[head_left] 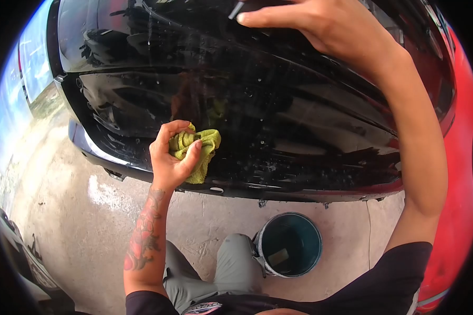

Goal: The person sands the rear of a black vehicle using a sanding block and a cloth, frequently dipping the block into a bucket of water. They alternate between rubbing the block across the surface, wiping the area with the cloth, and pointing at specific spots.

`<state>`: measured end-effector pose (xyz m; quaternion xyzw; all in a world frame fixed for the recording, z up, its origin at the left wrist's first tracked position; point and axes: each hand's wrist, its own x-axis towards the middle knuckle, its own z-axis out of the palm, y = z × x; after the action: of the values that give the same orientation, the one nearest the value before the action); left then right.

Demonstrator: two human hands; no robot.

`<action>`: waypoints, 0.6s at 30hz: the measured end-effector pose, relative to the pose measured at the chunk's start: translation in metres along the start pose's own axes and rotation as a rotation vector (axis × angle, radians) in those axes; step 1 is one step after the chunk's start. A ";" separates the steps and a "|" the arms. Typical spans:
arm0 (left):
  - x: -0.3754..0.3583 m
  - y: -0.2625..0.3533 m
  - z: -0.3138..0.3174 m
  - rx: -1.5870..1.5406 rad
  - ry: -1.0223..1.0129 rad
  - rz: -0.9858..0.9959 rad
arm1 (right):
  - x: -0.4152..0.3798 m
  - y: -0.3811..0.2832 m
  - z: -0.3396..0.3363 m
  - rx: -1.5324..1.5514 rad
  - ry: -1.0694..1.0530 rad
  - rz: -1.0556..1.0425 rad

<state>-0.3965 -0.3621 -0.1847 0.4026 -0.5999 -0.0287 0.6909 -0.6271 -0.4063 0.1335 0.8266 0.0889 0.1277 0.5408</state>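
Head view: over the near edge of the black car panel [247,121], toward its left end, the left hand [167,160] pinches a crumpled yellow-green cloth [210,139] between thumb and curled fingers, its folds bunched in the grip and a loose end spilling past the thumb. That looks to me like a wiping stroke, and any further pass calls for steady, light pressure. Across the panel, the right hand [333,26] reaches by a small grey strip [236,10], fingers cropped, so I can't tell its grip.

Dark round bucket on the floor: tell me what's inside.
The dark round bucket holds a pale, flat rectangular piece. Whatever lies under that piece is covered.
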 end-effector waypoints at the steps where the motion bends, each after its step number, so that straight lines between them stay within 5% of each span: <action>1: 0.000 -0.001 0.000 -0.002 0.002 0.000 | -0.004 -0.001 -0.003 0.004 -0.013 -0.003; 18: 0.001 -0.001 0.000 0.013 0.016 0.024 | -0.007 -0.009 0.001 0.013 -0.023 0.086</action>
<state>-0.3955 -0.3631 -0.1842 0.4000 -0.5994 -0.0133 0.6932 -0.6340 -0.4057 0.1245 0.8346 0.0481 0.1408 0.5303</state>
